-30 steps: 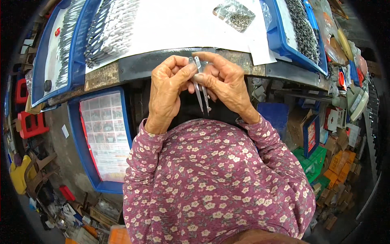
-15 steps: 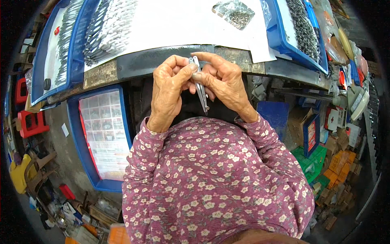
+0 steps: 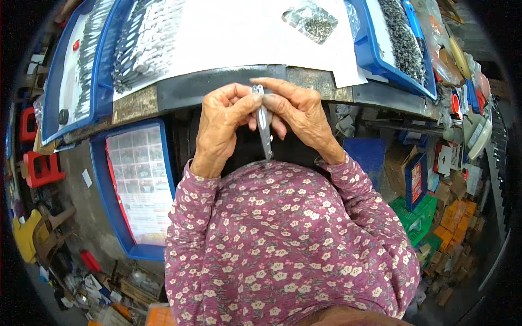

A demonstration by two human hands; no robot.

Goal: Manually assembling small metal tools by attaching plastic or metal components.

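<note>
A slim silver drawing compass (image 3: 263, 126) is held upright in front of my chest, its hinged end at the table edge and its legs pointing down toward me. My left hand (image 3: 222, 118) pinches it near the top between thumb and fingers. From the other side, my right hand (image 3: 302, 115) closes on the same end, thumb pressed to the compass and index finger reaching over its top. The legs lie close together, with a small screw showing near the lower tip. My fingers hide part of the hinge.
White paper (image 3: 234, 32) covers the table (image 3: 217, 81); on it lie a clear bag of small metal parts (image 3: 318, 30) and a pile of grey-white pieces (image 3: 155, 46). Blue trays of parts (image 3: 100, 81) (image 3: 375, 65) flank it. Below left stands a blue framed tray (image 3: 128, 247).
The compass legs have come closer together and swung slightly left, now more upright. Both hands stay on its upper end. The view has shifted slightly.
</note>
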